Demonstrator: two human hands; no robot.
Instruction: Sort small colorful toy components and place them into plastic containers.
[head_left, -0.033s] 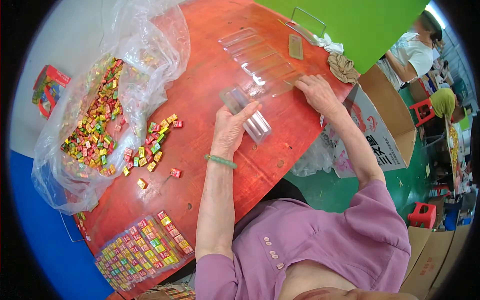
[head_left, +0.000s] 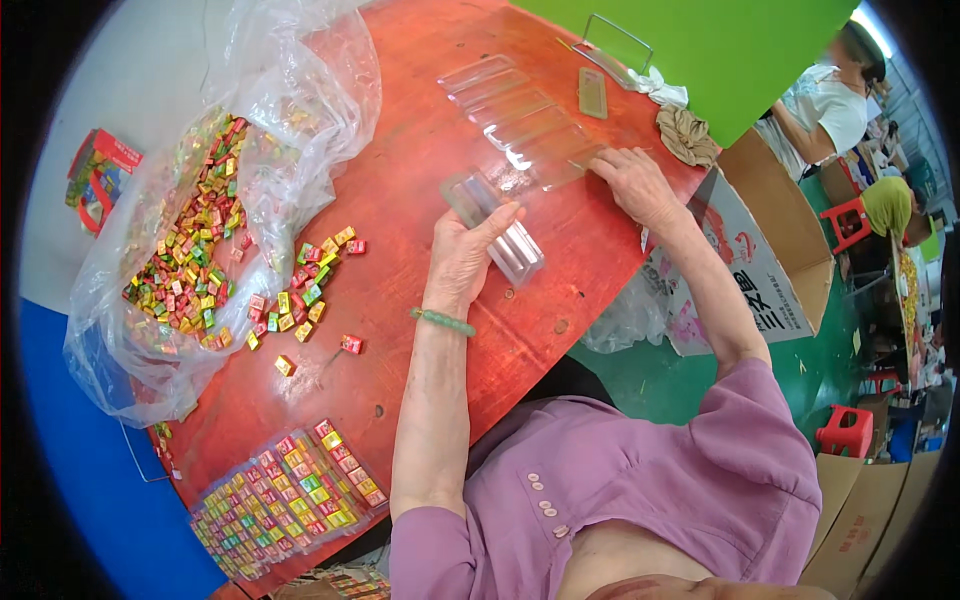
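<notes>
My left hand (head_left: pixel 465 250) is closed round a small stack of clear plastic blister trays (head_left: pixel 515 250), thumb on top, held over the red table (head_left: pixel 400 385). To the right, the bent fingers of my right hand (head_left: pixel 632 185) grip the near end of another clear plastic tray (head_left: pixel 565 165). That tray belongs to a row of overlapping clear trays (head_left: pixel 500 95) lying flat; its fingertip contact is partly hidden. Left of my left hand lie loose small wrapped candies (head_left: pixel 310 275) in red, yellow and green. Filled candy trays (head_left: pixel 290 495) lie side by side at the table's near left edge.
A large clear bag (head_left: pixel 310 90) spills candies at the left. At the far edge are a flat case (head_left: pixel 592 93), a wire stand (head_left: pixel 620 35) and a brown cloth (head_left: pixel 686 136). An open carton (head_left: pixel 745 265) stands right of the table. Other people sit beyond.
</notes>
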